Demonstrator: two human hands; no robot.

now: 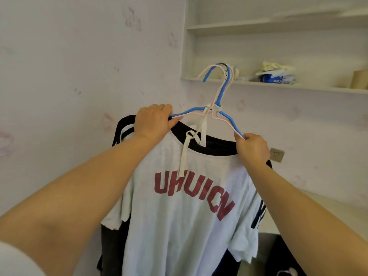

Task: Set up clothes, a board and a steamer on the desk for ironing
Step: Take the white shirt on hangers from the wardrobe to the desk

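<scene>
Clothes are what we have in hand, not yet on the worktop: a white T-shirt [179, 206] with red lettering and a black collar hangs on a blue hanger [217, 108], with a pink hanger [207, 73] nested against it and dark garments [111, 242] behind the shirt. Both hooks sit over the edge of the wall shelf [278, 86], so the bundle hangs below the shelf against the wall. Our left hand [153, 121] is closed around the hangers' left shoulder, and our right hand [252, 149] is clamped on the right shoulder end, pinching wire and collar together. We judge the task barely begun: the clothes have yet to be lifted off, and no board or steamer is visible. A pale worktop [326, 212] shows below the shelf to the right, past our right forearm. On the shelf lie crumpled packets [274, 75] and a tape roll [359, 79]. A white strap [184, 154] dangling below the hangers' neck could snag, and the hooks must clear the shelf's lip.
</scene>
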